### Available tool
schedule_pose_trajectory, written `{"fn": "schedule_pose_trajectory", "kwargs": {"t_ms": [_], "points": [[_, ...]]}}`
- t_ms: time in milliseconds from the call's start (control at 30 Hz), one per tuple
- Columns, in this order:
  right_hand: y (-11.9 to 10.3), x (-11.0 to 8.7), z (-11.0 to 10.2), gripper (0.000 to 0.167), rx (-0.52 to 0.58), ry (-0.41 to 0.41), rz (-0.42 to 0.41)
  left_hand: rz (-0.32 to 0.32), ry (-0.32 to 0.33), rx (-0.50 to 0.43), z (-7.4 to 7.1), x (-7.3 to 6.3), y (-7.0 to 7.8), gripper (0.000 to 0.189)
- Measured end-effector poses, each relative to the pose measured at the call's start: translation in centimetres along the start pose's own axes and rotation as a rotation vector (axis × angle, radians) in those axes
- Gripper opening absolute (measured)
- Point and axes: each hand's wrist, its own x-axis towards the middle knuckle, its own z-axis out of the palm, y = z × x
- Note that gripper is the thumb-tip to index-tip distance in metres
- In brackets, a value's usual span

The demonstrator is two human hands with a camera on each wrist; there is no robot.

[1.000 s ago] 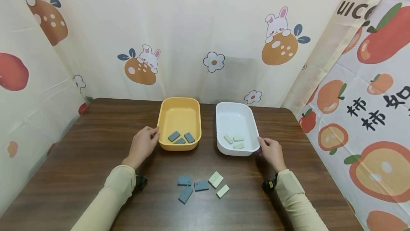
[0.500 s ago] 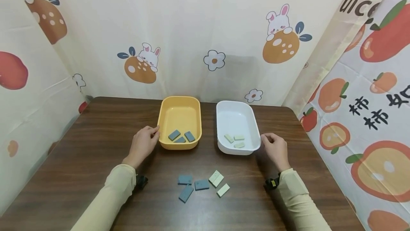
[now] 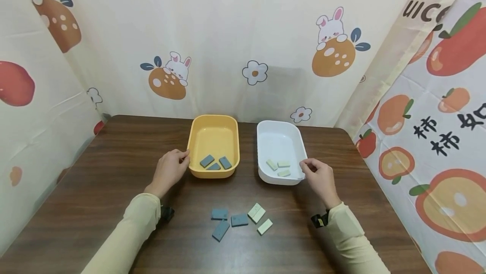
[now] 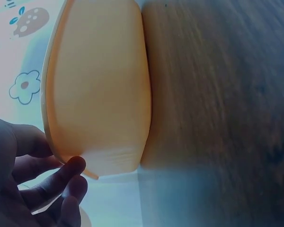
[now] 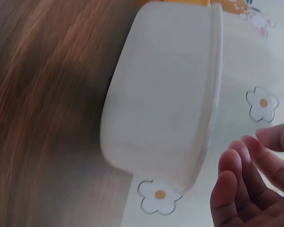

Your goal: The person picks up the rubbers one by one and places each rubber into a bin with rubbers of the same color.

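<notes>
My left hand [image 3: 168, 170] pinches the left rim of a yellow plastic tub [image 3: 214, 139]; the left wrist view shows thumb and fingertips either side of that rim. Three blue-grey blocks [image 3: 207, 161] lie in this tub. Beside it stands a white tub [image 3: 279, 141] with three pale green blocks [image 3: 283, 164] inside. My right hand [image 3: 319, 179] hovers at the white tub's near right corner, overlapping its rim in the head view. In the right wrist view its loosely bent fingers [image 5: 231, 163] are apart from the tub wall and hold nothing.
On the brown wooden table [image 3: 133, 160], nearer to me, lie three blue-grey blocks [image 3: 239, 220] and some pale green ones [image 3: 264, 226], two of them side by side [image 3: 256, 212]. Printed curtains [image 3: 216, 54] hang behind the table and at both sides.
My right hand lets go of the white tub's rim, shifts right, then comes back left over the corner. The left hand stays at the yellow tub, and the blocks have not moved.
</notes>
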Motion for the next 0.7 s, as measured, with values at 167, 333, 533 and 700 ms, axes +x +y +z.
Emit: {"fn": "schedule_pose_trajectory", "kwargs": {"t_ms": [167, 333, 533, 700], "points": [[-1.2, -0.9, 0.9, 0.007, 0.025, -0.087, -0.172, -0.004, 0.0, -0.006, 0.0, -0.1, 0.0, 0.033], [-2.2, -1.8, 2.0, 0.007, 0.056, -0.208, -0.291, 0.004, 0.01, -0.006, 0.0, -0.1, 0.0, 0.033], [-2.9, -2.7, 2.9, 0.015, 0.038, -0.349, -0.384, 0.051, 0.025, 0.006, -0.2, -0.2, 0.0, 0.032], [-3.5, -3.5, 3.4, 0.023, -0.045, -0.457, -0.401, 0.051, 0.016, 0.01, -0.4, -0.2, 0.0, 0.032]]}}
